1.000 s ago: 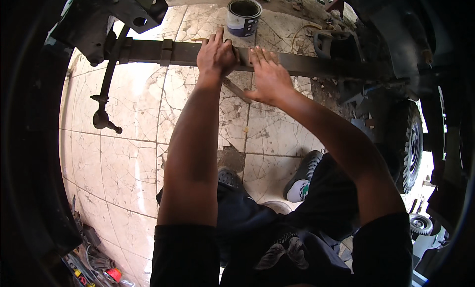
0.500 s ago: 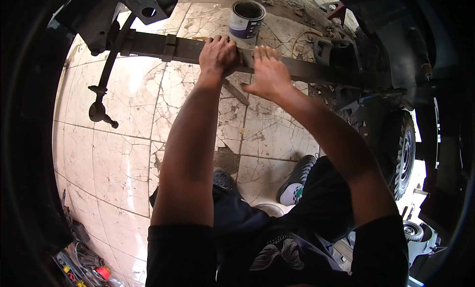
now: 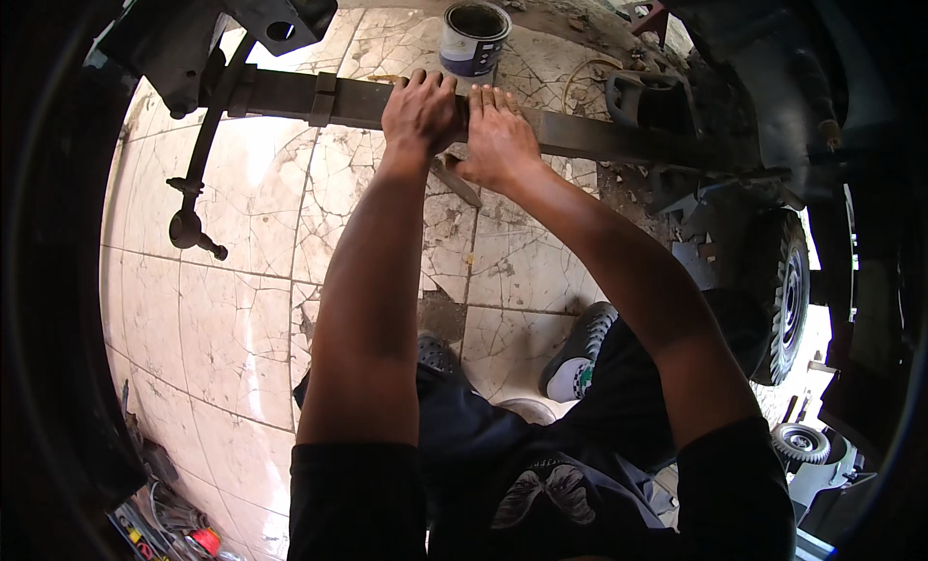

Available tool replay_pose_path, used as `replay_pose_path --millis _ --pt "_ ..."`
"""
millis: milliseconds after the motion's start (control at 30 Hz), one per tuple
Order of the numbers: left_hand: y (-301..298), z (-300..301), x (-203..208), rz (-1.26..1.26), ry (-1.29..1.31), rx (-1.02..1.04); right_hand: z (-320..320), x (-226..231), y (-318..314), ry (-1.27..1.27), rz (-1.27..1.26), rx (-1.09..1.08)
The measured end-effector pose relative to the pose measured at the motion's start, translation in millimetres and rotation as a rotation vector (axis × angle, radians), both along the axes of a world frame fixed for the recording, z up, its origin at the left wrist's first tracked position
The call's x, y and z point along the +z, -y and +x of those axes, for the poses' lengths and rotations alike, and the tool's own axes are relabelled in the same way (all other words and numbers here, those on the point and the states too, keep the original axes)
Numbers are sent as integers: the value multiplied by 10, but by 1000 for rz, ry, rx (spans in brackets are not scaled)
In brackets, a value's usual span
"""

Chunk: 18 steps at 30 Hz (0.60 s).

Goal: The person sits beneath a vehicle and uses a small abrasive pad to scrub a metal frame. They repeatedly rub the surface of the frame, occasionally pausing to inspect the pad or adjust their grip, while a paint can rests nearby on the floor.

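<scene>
Our left hand (image 3: 421, 116) curls over a dark metal bar (image 3: 604, 139), its fingers' grasp unclear, beside our flat, unclenched right hand (image 3: 501, 143), so close that knuckles could collide.

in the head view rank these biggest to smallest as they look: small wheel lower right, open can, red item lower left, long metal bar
1. Long metal bar
2. Open can
3. Small wheel
4. Red item
Real sizes unsure: distances differ.
</scene>
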<state>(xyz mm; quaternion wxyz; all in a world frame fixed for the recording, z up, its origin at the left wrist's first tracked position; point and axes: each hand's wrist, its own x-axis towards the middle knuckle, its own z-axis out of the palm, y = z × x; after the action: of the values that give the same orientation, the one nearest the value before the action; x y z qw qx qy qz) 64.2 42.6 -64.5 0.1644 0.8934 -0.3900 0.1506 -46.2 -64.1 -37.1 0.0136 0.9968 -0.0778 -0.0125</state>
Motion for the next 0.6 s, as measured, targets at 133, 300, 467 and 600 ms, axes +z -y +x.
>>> replay_pose_path --millis 133,300,467,600 --pt "-2 12 -56 -31 45 0 -42 -147 354 180 46 138" --pt "-32 -11 -8 19 38 47 -37 405 374 -47 115 160" --pt "-66 -54 -45 -9 86 52 -68 634 721 64 414 263" --pt "-41 -143 107 -17 -40 77 -614 1161 715 14 685 108"
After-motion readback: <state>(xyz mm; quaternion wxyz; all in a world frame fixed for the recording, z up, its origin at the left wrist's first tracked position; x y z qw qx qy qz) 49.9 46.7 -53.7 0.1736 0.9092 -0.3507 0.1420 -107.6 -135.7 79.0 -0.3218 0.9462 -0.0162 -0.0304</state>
